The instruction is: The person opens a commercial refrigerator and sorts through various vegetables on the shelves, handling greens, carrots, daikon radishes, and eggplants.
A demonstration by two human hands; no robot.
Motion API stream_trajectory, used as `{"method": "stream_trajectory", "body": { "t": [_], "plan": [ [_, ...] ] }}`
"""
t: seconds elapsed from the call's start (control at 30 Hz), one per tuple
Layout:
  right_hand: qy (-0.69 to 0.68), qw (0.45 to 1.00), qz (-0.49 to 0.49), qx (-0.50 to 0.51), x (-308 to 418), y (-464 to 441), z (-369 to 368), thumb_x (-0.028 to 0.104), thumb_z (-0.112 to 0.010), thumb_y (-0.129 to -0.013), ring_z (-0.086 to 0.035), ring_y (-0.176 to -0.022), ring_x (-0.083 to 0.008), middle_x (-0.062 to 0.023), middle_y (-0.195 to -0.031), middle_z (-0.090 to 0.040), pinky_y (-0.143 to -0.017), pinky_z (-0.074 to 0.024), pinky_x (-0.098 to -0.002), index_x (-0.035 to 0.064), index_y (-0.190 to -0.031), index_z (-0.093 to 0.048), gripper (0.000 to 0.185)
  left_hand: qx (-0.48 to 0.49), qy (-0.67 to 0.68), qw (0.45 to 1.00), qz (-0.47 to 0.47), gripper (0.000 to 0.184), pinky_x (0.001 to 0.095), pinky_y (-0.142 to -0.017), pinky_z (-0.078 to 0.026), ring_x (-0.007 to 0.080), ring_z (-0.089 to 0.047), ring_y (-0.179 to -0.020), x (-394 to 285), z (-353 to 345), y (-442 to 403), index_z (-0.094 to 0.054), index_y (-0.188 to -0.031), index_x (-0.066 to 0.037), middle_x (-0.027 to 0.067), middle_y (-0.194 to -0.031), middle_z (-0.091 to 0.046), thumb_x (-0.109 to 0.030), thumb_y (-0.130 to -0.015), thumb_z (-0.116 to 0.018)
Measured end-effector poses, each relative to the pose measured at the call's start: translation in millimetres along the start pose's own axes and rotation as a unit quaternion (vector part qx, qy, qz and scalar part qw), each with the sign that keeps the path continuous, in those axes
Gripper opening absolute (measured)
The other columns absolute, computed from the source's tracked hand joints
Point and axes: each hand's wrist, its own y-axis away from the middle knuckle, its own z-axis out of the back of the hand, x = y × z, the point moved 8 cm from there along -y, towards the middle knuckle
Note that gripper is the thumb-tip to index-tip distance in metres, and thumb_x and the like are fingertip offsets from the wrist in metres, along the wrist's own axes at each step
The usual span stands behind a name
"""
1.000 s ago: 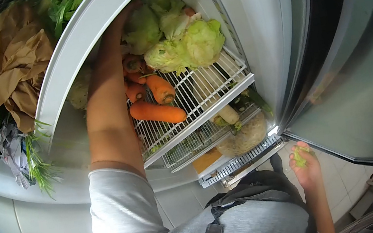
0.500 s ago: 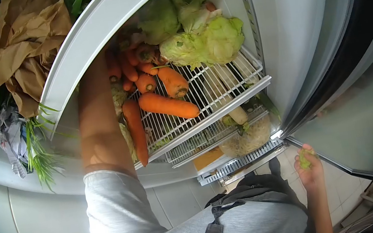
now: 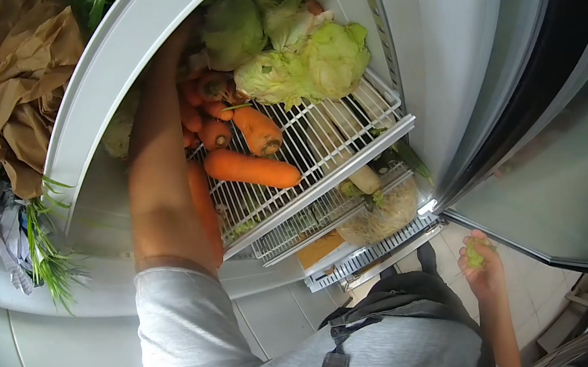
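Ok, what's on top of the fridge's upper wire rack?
Carrots and green leafy heads lie on the upper wire rack. The left arm covers its left side; what lies behind it, and the left hand itself, cannot be seen.

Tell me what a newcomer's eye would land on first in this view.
Probably the bright orange carrots on the white wire shelf, beside the left arm extended into the fridge, with pale leafy heads behind them. Next, perhaps, the right hand near the open glass door, holding a green scrap.
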Motion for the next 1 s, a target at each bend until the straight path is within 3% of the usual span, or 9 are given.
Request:
{"method": "stream_trajectory", "body": {
  "t": [0.1,0.17,0.33,0.5,0.77,1.0],
  "plan": [
    [0.012,1.000,0.000,-0.006,6,-2,-7,0.004,-0.059,-0.085,-0.058,-0.079,-0.0218,-0.0116,-0.098,-0.059,-0.066,-0.0500,-0.0306,0.0064,-0.111,-0.054,0.027,-0.046,-0.050,0.997,0.042,0.057,0.0450,-0.090,-0.049,0.0286,-0.060,-0.106,-52,25,36,-0.056,-0.123,-0.007,0.0127,-0.114,-0.063,-0.021,-0.071,-0.075],
    [0.019,1.000,-0.005,-0.002,8,-5,-10,0.004,-0.059,-0.085,-0.058,-0.078,-0.0217,-0.0117,-0.098,-0.058,-0.066,-0.0500,-0.0307,0.0064,-0.111,-0.054,0.027,-0.082,-0.068,0.994,0.035,0.057,0.0449,-0.090,-0.049,0.0286,-0.060,-0.107,-50,35,45,-0.056,-0.123,-0.007,0.0127,-0.114,-0.062,-0.020,-0.072,-0.075],
    [0.022,1.000,-0.001,0.017,12,-10,-15,0.005,-0.060,-0.085,-0.058,-0.079,-0.0213,-0.0112,-0.098,-0.058,-0.066,-0.0499,-0.0306,0.0066,-0.113,-0.054,0.029,-0.172,-0.024,0.984,0.045,0.055,0.0447,-0.091,-0.048,0.0286,-0.059,-0.108,-11,66,54,-0.055,-0.123,-0.006,0.0125,-0.115,-0.062,-0.020,-0.073,-0.074],
    [0.023,1.000,-0.012,0.014,11,-12,-10,0.005,-0.060,-0.085,-0.058,-0.079,-0.0212,-0.0110,-0.098,-0.058,-0.066,-0.0504,-0.0308,0.0068,-0.113,-0.054,0.028,-0.227,0.130,0.958,0.118,0.054,0.0445,-0.092,-0.047,0.0286,-0.058,-0.108,51,89,60,-0.055,-0.123,-0.006,0.0124,-0.116,-0.061,-0.019,-0.074,-0.074],
    [0.008,0.999,-0.019,0.035,17,-13,-7,0.005,-0.059,-0.085,-0.058,-0.081,-0.0214,-0.0104,-0.100,-0.058,-0.067,-0.0501,-0.0307,0.0070,-0.113,-0.054,0.029,-0.222,0.423,0.854,0.207,0.052,0.0441,-0.093,-0.046,0.0286,-0.057,-0.110,98,91,75,-0.055,-0.123,-0.005,0.0122,-0.118,-0.060,-0.018,-0.076,-0.072],
    [0.012,0.997,-0.044,0.058,9,-21,-18,0.005,-0.058,-0.086,-0.057,-0.084,-0.0218,-0.0113,-0.100,-0.058,-0.068,-0.0487,-0.0312,0.0056,-0.115,-0.053,0.030,-0.162,0.535,0.804,0.206,0.050,0.0438,-0.095,-0.046,0.0286,-0.056,-0.111,42,93,125,-0.054,-0.123,-0.005,0.0120,-0.119,-0.059,-0.017,-0.077,-0.071]
  ]
}}
